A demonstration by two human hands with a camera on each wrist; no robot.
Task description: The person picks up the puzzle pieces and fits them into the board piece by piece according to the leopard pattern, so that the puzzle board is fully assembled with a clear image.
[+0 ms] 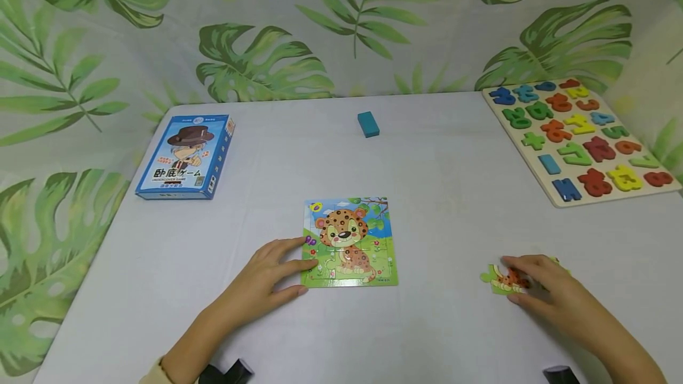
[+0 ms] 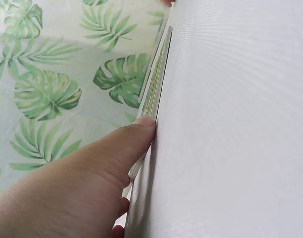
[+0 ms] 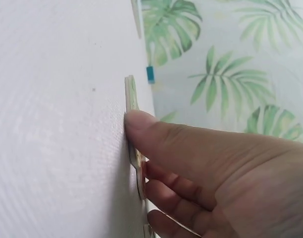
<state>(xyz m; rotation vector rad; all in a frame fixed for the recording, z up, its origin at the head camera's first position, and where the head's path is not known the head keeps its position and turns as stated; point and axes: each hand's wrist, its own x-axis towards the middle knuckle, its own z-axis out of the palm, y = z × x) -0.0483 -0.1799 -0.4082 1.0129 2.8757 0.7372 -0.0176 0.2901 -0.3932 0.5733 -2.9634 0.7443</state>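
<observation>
A square jigsaw puzzle (image 1: 349, 242) with a cartoon leopard cub lies flat near the table's middle. My left hand (image 1: 277, 274) rests at its left edge, fingers fairly straight, fingertips touching the border. In the left wrist view the thumb (image 2: 144, 121) lies against the puzzle's edge. Off to the right, my right hand (image 1: 549, 286) pinches a spotted green-and-orange puzzle piece (image 1: 500, 282) between thumb and fingers, low over the table. The right wrist view shows this piece (image 3: 131, 89) edge-on. Part of another piece (image 1: 557, 262) shows behind the right hand, mostly hidden.
A blue game box (image 1: 184, 159) lies at the back left. Near the back edge sits a teal block (image 1: 368, 124). A board of colourful raised characters (image 1: 541, 179) occupies the back right. Black objects (image 1: 237, 372) show at the front edge. Leaf-patterned cloth (image 1: 373, 70) hangs behind.
</observation>
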